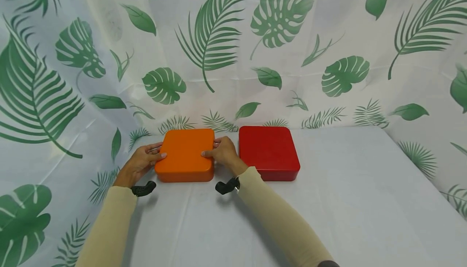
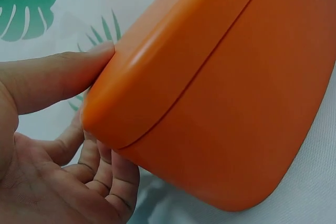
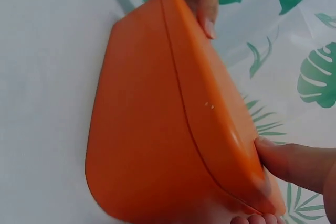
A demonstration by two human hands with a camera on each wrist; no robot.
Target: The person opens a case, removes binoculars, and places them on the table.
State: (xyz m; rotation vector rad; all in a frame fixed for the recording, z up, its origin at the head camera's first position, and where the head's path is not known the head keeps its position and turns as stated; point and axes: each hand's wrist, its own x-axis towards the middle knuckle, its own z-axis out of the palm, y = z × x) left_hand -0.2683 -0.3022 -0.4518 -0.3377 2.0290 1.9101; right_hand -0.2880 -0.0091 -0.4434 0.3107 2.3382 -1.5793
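An orange lidded box [image 1: 187,153] with rounded corners sits at the back left of the table, its lid on top. My left hand [image 1: 139,162] grips its left side, thumb over the top edge and fingers against the side wall. On the opposite side, my right hand [image 1: 226,153] holds it the same way, with the thumb on the lid. In the left wrist view, a thin seam runs along the box wall [image 2: 236,103] below the lid, with no visible gap. The right wrist view shows both thumbs on the lid [image 3: 212,93].
A red box [image 1: 269,149] of similar size stands just right of my right hand. A white cloth [image 1: 350,202] covers the table. Behind and to both sides hang white sheets [image 1: 233,108] with green leaf prints, close behind the boxes.
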